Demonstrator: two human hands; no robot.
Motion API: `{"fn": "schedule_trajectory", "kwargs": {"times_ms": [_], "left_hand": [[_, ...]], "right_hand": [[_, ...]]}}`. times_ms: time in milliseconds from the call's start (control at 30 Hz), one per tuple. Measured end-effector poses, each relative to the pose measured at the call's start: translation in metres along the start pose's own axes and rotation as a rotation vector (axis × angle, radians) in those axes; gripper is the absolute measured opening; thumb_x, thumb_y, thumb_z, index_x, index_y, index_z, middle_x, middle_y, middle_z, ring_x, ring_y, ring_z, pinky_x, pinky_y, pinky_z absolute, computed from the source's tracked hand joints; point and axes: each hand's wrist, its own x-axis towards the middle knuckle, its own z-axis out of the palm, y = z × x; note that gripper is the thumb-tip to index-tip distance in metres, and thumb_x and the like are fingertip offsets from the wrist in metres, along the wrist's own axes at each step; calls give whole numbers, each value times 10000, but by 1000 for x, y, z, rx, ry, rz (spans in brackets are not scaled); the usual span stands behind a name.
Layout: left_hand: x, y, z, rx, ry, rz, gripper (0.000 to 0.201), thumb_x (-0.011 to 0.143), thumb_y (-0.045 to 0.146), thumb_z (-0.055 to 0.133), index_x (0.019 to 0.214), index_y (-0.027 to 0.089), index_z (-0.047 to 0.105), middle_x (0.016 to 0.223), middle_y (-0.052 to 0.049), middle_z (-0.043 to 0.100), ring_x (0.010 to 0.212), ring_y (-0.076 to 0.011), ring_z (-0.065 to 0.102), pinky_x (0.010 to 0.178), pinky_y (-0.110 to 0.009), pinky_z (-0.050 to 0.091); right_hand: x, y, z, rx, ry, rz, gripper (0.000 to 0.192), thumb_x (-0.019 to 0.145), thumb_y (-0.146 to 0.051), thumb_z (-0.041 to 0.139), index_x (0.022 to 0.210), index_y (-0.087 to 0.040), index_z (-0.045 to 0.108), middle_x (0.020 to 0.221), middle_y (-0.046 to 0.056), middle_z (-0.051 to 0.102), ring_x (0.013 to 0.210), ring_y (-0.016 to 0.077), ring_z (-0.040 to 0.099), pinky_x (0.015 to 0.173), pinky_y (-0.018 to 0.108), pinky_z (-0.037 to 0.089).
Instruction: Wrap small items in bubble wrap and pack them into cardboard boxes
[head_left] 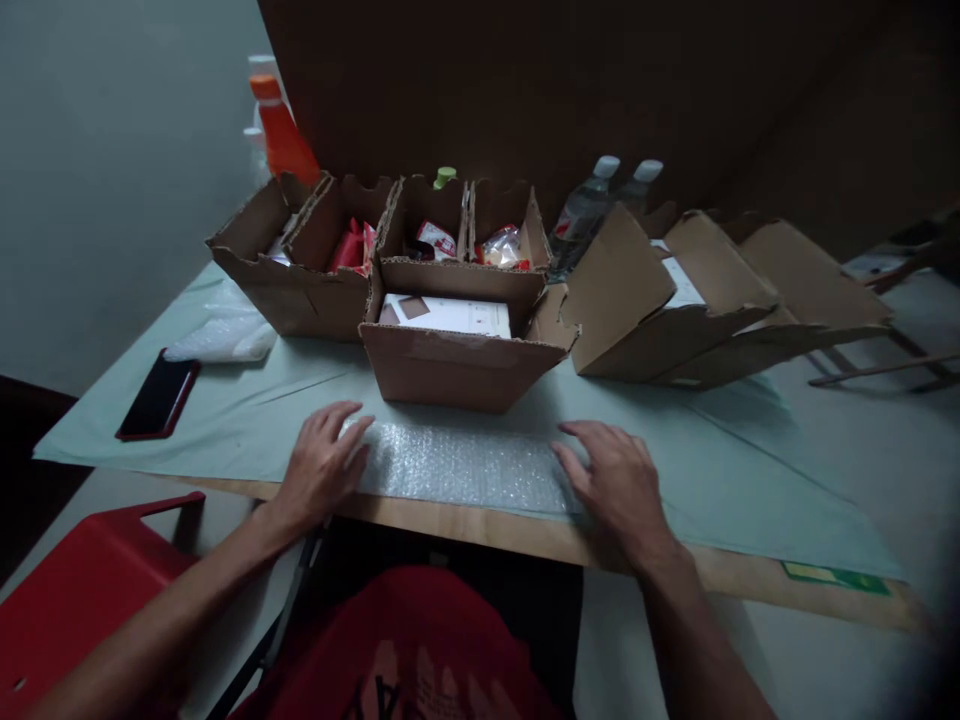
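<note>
Head view: left hand [322, 465] and right hand [611, 478], fingers spread, press bubble wrap sheet [461, 467] flat before open carton [457, 345]. Step: smoothing wrap. Next move likely needs item placed centrally.

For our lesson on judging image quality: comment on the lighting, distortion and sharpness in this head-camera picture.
Head view: dim, soft light, with the upper background nearly black; wide-angle bending curves the table edge; the bubble wrap under the left hand and right hand shows faint sheen but no harsh glare; the bottles behind the open cardboard box look soft.
</note>
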Motion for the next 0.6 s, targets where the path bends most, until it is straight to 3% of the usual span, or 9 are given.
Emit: {"fn": "schedule_trajectory", "kwargs": {"times_ms": [100,167,267,333,400,533,600], "left_hand": [[-23,23,12,-81,-68,108,414,899,237,589,1308,272,638,1459,-136,571,1410,-339,449,1175,-551,318],[-35,28,19,-53,-152,98,472,905,295,612,1377,269,598,1510,-148,530,1455,-365,398,1210,-601,231],[-49,17,25,6,-257,23,563,937,382,595,1485,302,494,1580,-144,450,1490,-391,341,1205,-678,132],[-55,7,25,6,-321,17,604,953,411,578,1531,346,416,1624,-117,384,1516,-386,295,1203,-695,73],[-57,0,24,-8,-355,32,631,953,445,577,1547,364,381,1640,-104,350,1530,-385,260,1203,-695,21],[-56,-1,23,-53,-363,36,637,935,478,598,1533,375,404,1631,-93,374,1525,-385,273,1204,-686,-10],[-54,0,21,-58,-331,37,610,935,460,595,1516,368,431,1619,-88,402,1513,-370,302,1217,-659,40]], "right_hand": [[0,-61,17,152,-93,-252,292,974,-212,504,1199,-173,686,1279,147,694,1162,299,614,959,453,461],[6,-101,38,224,-187,-382,387,955,-153,519,1328,-186,616,1424,135,611,1288,288,548,1021,455,453],[7,-126,66,293,-254,-476,462,947,-200,585,1409,-203,554,1512,134,535,1384,284,475,1101,472,421],[-4,-108,75,278,-260,-457,498,947,-274,618,1434,-203,540,1534,138,512,1414,297,449,1141,493,386],[-23,-67,73,205,-236,-351,523,961,-314,590,1468,-205,515,1541,131,508,1424,307,442,1156,510,366],[-61,24,48,17,-102,-26,459,1007,-347,424,1425,-223,567,1477,133,574,1380,322,501,1073,533,432],[-65,49,33,-43,-32,73,440,1009,-370,398,1357,-214,617,1395,145,638,1330,330,549,1027,525,461]]}}
